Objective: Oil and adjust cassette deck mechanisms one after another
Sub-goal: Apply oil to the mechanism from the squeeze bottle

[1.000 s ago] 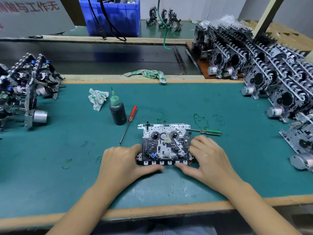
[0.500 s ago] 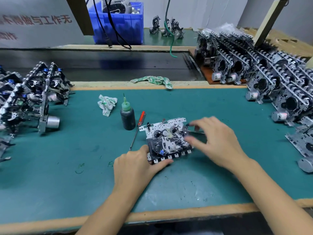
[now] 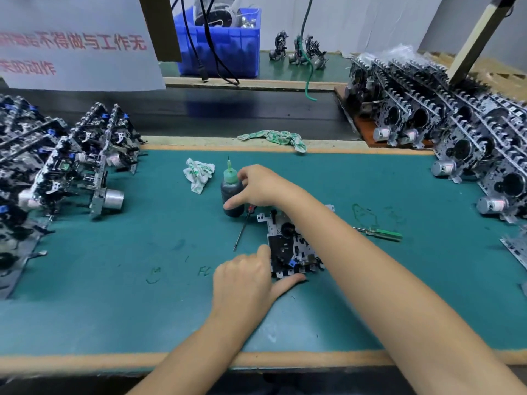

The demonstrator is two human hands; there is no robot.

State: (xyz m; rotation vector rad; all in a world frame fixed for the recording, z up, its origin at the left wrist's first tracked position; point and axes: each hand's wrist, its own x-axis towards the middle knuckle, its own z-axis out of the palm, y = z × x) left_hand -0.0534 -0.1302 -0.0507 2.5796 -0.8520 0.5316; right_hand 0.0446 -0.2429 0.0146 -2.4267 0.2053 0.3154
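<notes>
A teal mat [image 3: 114, 280] with a tan edge covers the bench. At twelve o'clock sits a blue bin [image 3: 228, 47]; nearer, a dark bottle [image 3: 231, 195] with a green cap, white-and-green patterned rags [image 3: 198, 173], and a green-handled screwdriver [image 3: 383, 233] at three o'clock.

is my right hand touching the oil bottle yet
Touching. The head view shows the right hand with its thumb and fingers wrapped around the oil bottle.
</notes>
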